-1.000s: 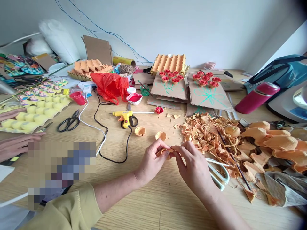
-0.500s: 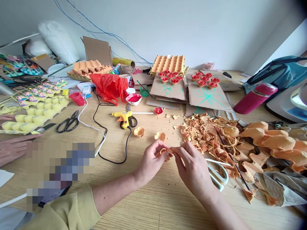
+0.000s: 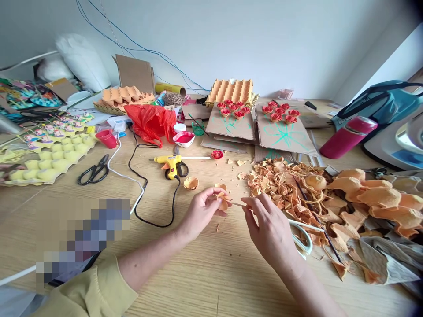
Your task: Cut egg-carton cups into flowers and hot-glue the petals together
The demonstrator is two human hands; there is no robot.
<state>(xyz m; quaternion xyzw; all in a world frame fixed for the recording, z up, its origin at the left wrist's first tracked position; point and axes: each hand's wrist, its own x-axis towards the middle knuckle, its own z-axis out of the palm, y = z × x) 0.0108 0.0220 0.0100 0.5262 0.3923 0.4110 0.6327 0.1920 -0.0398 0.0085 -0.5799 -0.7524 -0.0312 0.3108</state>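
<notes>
Between the thumb and fingers of my left hand (image 3: 205, 204) is an orange egg-carton flower cup (image 3: 224, 201) with cut petals. My right hand (image 3: 266, 224), just to its right, pinches a thin strip (image 3: 238, 204) that points toward the cup; its material is too small to tell. Behind my left fingers sits another flower cup (image 3: 220, 186), partly hidden. A small stack of cups (image 3: 191, 183) stands farther left. White-handled scissors (image 3: 302, 237) lie beside my right wrist, partly covered. A small scrap (image 3: 217, 227) shows below the held cup.
A yellow glue gun (image 3: 170, 165) with its black cord stands ahead, near a red-painted flower (image 3: 217, 154) and a bowl of red paint (image 3: 183, 139). Carton scraps (image 3: 277, 185) heap at right. Black scissors (image 3: 94, 169) and a blurred-out phone (image 3: 86, 246) lie left. A co-worker's hand (image 3: 9, 171) is at far left.
My hands have moved apart, and a thin strip now shows between the cup and my right fingers. A scrap has appeared below. The co-worker's hand and dark blade have drawn back at left.
</notes>
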